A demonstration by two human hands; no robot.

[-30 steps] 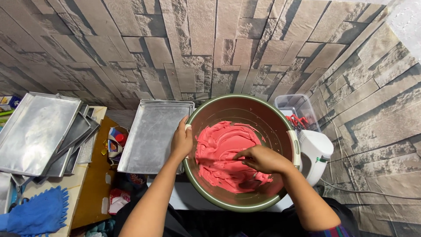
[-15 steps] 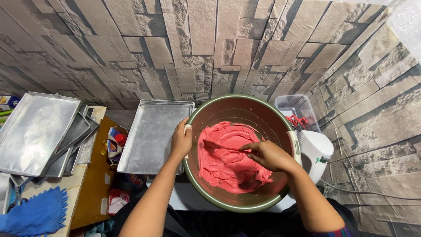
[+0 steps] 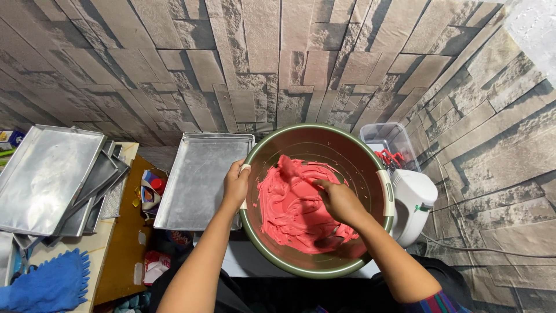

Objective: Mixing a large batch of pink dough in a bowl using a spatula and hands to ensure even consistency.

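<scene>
Pink batter (image 3: pixel 292 211) lies thick in a big round bowl (image 3: pixel 347 153), brown inside with a green rim, standing at the near middle of the scene in front of the person. A spatula (image 3: pixel 288 167), coated pink, has its blade sunk in the far side of the batter; its handle runs back into the right hand (image 3: pixel 339 200), grip closed round it, hand low inside the bowl, likely for leverage against the stiff mix. Left hand (image 3: pixel 236 186) clamps the bowl's left rim, thumb inside, seemingly to keep the bowl from turning.

Touching the bowl's left side: a bare metal baking tray (image 3: pixel 200 179). Farther left, a stack of trays (image 3: pixel 49 177) on the desk (image 3: pixel 124 255). Blue mitt (image 3: pixel 49 284) at near left. Right of the bowl, a white hand mixer (image 3: pixel 414 203), with a clear tub (image 3: pixel 389 142) just beyond.
</scene>
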